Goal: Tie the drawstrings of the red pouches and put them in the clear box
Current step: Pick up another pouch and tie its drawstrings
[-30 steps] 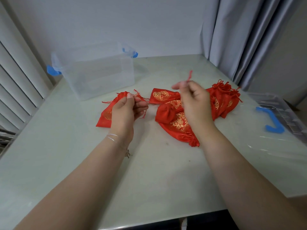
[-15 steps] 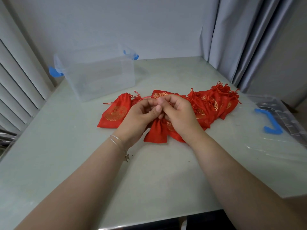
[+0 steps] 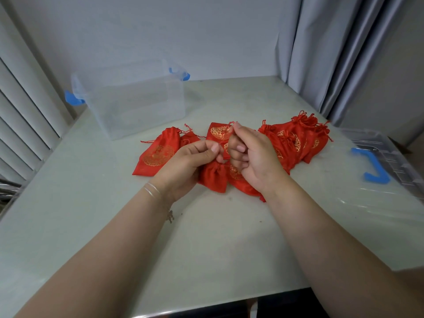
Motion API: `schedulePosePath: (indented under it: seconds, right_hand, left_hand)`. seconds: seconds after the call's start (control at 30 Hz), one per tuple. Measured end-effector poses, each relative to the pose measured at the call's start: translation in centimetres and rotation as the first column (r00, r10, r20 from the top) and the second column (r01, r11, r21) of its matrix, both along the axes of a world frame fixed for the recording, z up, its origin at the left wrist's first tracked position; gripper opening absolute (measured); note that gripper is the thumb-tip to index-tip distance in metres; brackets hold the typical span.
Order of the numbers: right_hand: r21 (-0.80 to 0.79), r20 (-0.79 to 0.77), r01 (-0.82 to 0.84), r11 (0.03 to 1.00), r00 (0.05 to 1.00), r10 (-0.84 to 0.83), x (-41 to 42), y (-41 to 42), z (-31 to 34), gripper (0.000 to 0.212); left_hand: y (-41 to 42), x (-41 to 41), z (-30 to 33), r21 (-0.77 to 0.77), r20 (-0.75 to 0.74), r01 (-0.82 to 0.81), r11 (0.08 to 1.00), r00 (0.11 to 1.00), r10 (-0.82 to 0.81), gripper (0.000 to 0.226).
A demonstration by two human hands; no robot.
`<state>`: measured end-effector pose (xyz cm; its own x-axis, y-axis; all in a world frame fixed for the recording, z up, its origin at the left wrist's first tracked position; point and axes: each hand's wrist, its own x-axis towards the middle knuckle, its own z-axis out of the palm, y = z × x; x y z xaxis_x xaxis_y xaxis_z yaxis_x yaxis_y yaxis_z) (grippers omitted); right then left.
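Note:
Several red pouches with gold prints lie in a row across the middle of the table. One small red pouch (image 3: 214, 177) hangs between my hands, just above the table. My left hand (image 3: 190, 161) pinches its gathered neck. My right hand (image 3: 249, 154) pinches a thin red drawstring (image 3: 230, 125) and holds it up over the pouch. A flat pouch (image 3: 158, 152) lies to the left, and a heap of pouches (image 3: 296, 136) lies to the right. The clear box (image 3: 135, 102) stands open at the back left and looks empty.
The clear lid (image 3: 376, 157) with a blue handle lies at the table's right edge. Grey curtains hang at the back right and white blinds on the left. The pale table (image 3: 206, 237) ends close to me.
A second ago my hands were apart, the right one pulling a string upward. They came together over one pouch, and my right hand has now lifted the drawstring again.

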<state>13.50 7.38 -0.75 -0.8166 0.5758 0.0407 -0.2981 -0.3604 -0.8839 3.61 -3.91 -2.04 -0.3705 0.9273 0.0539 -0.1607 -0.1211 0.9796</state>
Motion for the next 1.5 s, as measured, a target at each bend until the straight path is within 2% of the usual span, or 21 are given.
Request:
schedulePosePath:
  seconds: [0.07,0.17,0.27,0.33,0.4,0.47,0.5,0.57,0.63,0.73,0.83,0.9,0.97,1.03,1.1,1.13,1.17,1.23,1.3,1.4,1.5]
  right_hand:
    - [-0.048,-0.008,-0.012,0.999,1.0,0.012,0.2,0.4,0.0,0.026]
    - [-0.135,-0.004,-0.036,0.99,0.999,0.036,0.2,0.7,-0.1,0.026]
    - [-0.202,-0.007,-0.053,0.978,0.999,0.052,0.1,0.6,-0.3,0.025]
    - [-0.239,0.011,-0.056,0.969,0.998,0.06,0.1,0.6,-0.4,0.026]
    - [-0.294,0.016,-0.065,0.954,0.997,0.073,0.0,0.6,-0.6,0.027]
    - [-0.367,-0.001,-0.066,0.928,0.997,0.071,-0.2,0.6,-0.7,0.027]
    - [-0.4,-0.017,-0.063,0.914,0.998,0.061,-0.2,0.6,-0.7,0.028]
    - [-0.449,-0.052,-0.053,0.892,0.998,0.033,-0.3,0.6,-0.5,0.029]
    - [-0.466,-0.071,-0.036,0.884,0.998,0.004,-0.2,0.6,-0.3,0.029]
    - [-0.425,-0.035,-0.026,0.905,0.999,0.013,0.0,0.5,-0.1,0.028]
    - [-0.301,0.06,-0.05,0.952,0.996,0.071,0.3,0.1,0.1,0.028]
    - [-0.217,0.14,-0.083,0.973,0.983,0.115,0.4,-0.3,0.3,0.027]
    - [-0.054,0.281,-0.079,0.995,0.955,0.091,0.5,-0.4,0.4,0.029]
    - [0.288,0.423,0.01,0.958,0.896,-0.137,0.6,0.1,0.0,0.035]
    - [0.711,0.292,0.157,0.686,0.821,-0.49,0.7,1.0,-0.5,0.03]
    - [0.795,0.162,0.213,0.568,0.828,-0.538,0.7,1.5,-0.6,0.02]
    - [0.806,0.117,0.201,0.557,0.868,-0.482,0.8,1.7,-0.5,0.011]
    - [0.754,0.231,-0.026,0.656,0.946,-0.228,1.0,1.4,-0.5,0.015]
    - [0.724,0.371,-0.232,0.65,0.925,-0.083,0.9,0.9,-0.8,0.02]
    - [0.774,0.35,-0.186,0.605,0.923,-0.163,0.6,0.9,-1.2,0.019]
    - [0.895,0.178,-0.055,0.442,0.954,-0.242,0.5,0.8,-1.2,0.009]
  left_hand:
    - [-0.3,0.1,0.5,-0.033,-0.233,-0.103,0.994,0.968,0.093,0.01]
    - [-0.8,0.1,1.0,-0.026,-0.552,-0.194,0.981,0.821,0.148,0.007]
    - [-1.1,-0.2,1.3,-0.054,-0.79,-0.209,0.976,0.607,0.086,0.01]
    - [-1.2,-0.4,1.1,-0.076,-0.913,-0.249,0.966,0.406,0.033,0.02]
    - [-0.9,-0.3,0.8,0.04,-0.994,-0.286,0.957,0.087,0.067,0.019]
    - [-0.3,-0.1,0.4,0.188,-0.972,-0.306,0.933,-0.192,0.133,0.019]
    - [0.0,0.1,0.1,0.25,-0.95,-0.319,0.914,-0.261,0.168,0.02]
    - [0.5,0.2,-0.3,0.335,-0.924,-0.342,0.878,-0.302,0.235,0.023]
    - [0.6,0.0,-0.5,0.358,-0.933,-0.362,0.861,-0.184,0.31,0.027]
    - [0.1,-0.1,0.3,0.273,-0.874,-0.491,0.827,0.232,0.426,0.017]
    - [-0.5,-0.8,0.9,0.102,-0.577,-0.583,0.806,0.625,0.526,0.017]
    - [-0.8,-1.1,1.2,0.07,-0.387,-0.572,0.817,0.74,0.55,0.015]
    - [-1.1,-1.4,1.5,0.042,-0.3,-0.552,0.833,0.788,0.537,0.012]
    - [-1.3,-1.6,1.7,0.018,-0.304,-0.516,0.856,0.813,0.496,0.011]
    - [-1.5,-1.5,1.9,0.006,-0.387,-0.456,0.89,0.82,0.422,0.01]
    - [-1.5,-1.2,2.1,0.006,-0.421,-0.422,0.906,0.821,0.385,0.01]
    - [-1.6,-0.9,2.2,0.007,-0.442,-0.392,0.92,0.824,0.354,0.011]
    - [-1.5,-0.2,2.4,0.005,-0.479,-0.349,0.937,0.822,0.309,0.01]
    - [-1.5,0.1,2.4,-0.005,-0.505,-0.334,0.943,0.815,0.286,0.011]
    - [-1.5,-0.1,2.3,-0.025,-0.516,-0.363,0.931,0.802,0.299,0.011]
    - [-1.4,-0.2,2.2,-0.036,-0.514,-0.396,0.917,0.794,0.323,0.014]
